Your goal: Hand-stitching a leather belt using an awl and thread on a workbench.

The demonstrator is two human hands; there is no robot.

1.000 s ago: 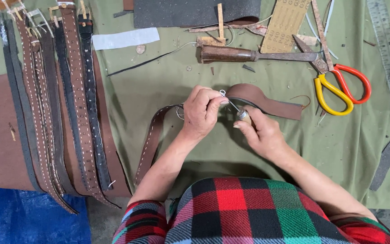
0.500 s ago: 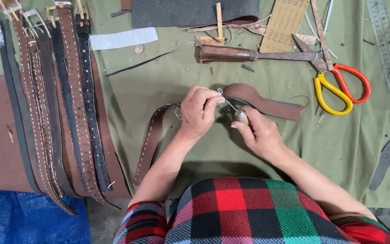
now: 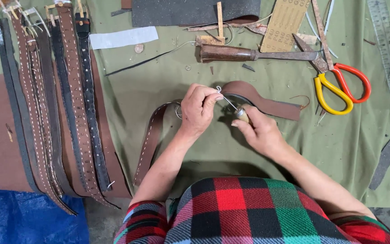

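Belt (image 3: 152,140) lies mid-cloth (image 3: 159,86), looped under both hands; left hand (image 3: 197,110) pinches white thread (image 3: 219,90) tight; right hand (image 3: 260,133) clamps an awl (image 3: 241,114); scissors (image 3: 339,86) near the right edge.

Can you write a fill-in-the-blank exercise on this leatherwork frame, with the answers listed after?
1. The left hand pinches a thin white ____ above the brown strap.
2. The right hand holds an awl with a ____ handle.
3. The scissors have one red handle and one ____ handle.
4. The finished belts lie on the ____ side of the green cloth.

Missing words: thread; wooden; yellow; left
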